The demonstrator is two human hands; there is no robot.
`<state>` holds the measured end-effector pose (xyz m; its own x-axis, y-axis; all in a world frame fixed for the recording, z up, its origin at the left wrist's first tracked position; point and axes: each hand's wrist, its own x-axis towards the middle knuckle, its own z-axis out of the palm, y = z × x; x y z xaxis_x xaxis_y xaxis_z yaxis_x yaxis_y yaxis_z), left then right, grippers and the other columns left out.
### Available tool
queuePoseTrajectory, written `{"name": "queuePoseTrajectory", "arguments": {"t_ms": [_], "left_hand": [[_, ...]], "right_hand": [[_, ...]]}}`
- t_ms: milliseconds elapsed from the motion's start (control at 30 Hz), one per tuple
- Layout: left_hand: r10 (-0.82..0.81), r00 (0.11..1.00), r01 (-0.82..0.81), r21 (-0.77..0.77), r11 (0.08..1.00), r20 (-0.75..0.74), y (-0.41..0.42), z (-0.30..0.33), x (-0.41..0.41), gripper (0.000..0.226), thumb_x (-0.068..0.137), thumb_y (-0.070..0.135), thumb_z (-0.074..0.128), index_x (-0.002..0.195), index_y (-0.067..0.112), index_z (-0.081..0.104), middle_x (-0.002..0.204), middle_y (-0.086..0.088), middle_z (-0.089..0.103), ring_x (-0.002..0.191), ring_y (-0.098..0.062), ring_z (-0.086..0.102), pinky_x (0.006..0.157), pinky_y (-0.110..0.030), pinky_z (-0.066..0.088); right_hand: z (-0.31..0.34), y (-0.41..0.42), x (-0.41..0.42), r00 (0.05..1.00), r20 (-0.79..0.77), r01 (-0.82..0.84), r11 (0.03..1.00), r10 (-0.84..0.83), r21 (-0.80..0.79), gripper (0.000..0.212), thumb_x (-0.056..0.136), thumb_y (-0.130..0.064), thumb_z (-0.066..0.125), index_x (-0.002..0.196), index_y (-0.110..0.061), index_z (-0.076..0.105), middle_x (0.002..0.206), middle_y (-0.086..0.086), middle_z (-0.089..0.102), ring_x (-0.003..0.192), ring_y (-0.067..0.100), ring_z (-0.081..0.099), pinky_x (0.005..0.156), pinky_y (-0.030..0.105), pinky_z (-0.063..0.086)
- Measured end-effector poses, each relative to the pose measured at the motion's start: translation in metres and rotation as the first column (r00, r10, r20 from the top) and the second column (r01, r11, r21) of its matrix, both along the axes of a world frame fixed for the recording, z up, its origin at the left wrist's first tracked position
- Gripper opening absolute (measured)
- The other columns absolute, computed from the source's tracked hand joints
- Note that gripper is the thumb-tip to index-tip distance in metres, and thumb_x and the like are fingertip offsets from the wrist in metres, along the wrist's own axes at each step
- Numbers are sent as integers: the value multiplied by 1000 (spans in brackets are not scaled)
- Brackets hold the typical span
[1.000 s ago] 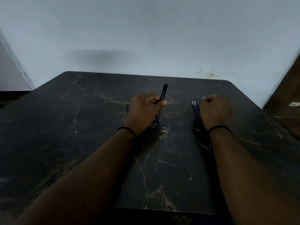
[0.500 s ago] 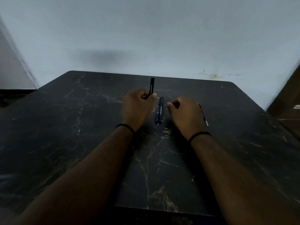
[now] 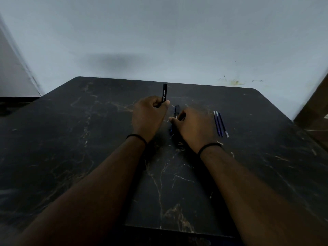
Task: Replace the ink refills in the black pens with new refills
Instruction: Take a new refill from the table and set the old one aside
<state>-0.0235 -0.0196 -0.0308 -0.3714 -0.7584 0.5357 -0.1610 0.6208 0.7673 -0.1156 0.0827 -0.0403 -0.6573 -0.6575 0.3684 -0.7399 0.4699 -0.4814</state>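
My left hand [image 3: 148,118] grips a black pen [image 3: 164,93] near its lower end; the pen stands nearly upright, its top pointing away from me. A second black pen [image 3: 176,111] with a blue end lies flat on the dark marble table [image 3: 88,148] between my hands. My right hand [image 3: 193,126] rests beside that pen with curled fingers, thumb and fingertips touching its middle. Three blue refills [image 3: 220,123] lie side by side to the right of my right hand.
A pale wall [image 3: 159,41] rises right behind the table's far edge. A brown wooden surface [image 3: 317,107] stands at the right edge of view. The table's near edge runs just below my forearms.
My right hand has left the refills on the right and moved left to the pen lying on the table. My left hand has lifted its pen more upright and shifted slightly left.
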Motion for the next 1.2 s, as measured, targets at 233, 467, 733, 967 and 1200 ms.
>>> {"name": "queuePoseTrajectory", "arguments": {"t_ms": [233, 467, 733, 967, 1200], "left_hand": [[7, 1000, -6, -23, 1000, 29, -4, -2, -2, 29, 88, 35, 67, 69, 14, 68, 57, -3, 62, 50, -14, 52, 51, -33, 47], [-13, 999, 14, -14, 1000, 49, 0, 0, -1, 24, 90, 35, 67, 76, 15, 71, 67, -5, 70, 65, -24, 68, 62, -44, 59], [-21, 998, 22, -10, 1000, 62, 1, -1, -1, 26, 90, 35, 67, 75, 14, 70, 64, -5, 68, 61, -26, 66, 55, -35, 55], [-27, 998, 27, -7, 1000, 62, 3, 1, 0, 24, 90, 33, 67, 74, 15, 70, 63, -4, 68, 60, -23, 65, 55, -34, 55], [-32, 998, 32, 8, 999, 51, 4, 0, -1, 21, 90, 32, 68, 78, 15, 72, 67, -7, 70, 65, -27, 68, 62, -44, 60]], "right_hand": [[3, 2, -5, 996, 80, 29, 998, -25, -52, 32, 94, -50, 61, 88, -19, 63, 80, -2, 61, 78, 18, 58, 70, 32, 43], [5, 29, -53, 938, -82, 341, 939, -337, 42, 26, 96, -27, 56, 109, -13, 73, 115, 14, 70, 108, 36, 65, 91, 38, 51], [-1, 36, -58, 927, -70, 376, 915, -369, 148, 36, 98, -34, 56, 114, -5, 68, 124, 21, 64, 117, 40, 60, 97, 44, 48], [0, 35, -57, 919, -24, 393, 914, -393, 96, 30, 97, -31, 57, 102, -4, 70, 110, 21, 69, 105, 40, 65, 85, 41, 52], [5, 32, -44, 940, -40, 342, 928, -340, 149, 29, 94, -33, 61, 106, -9, 72, 112, 16, 70, 105, 37, 66, 87, 40, 52]]}}
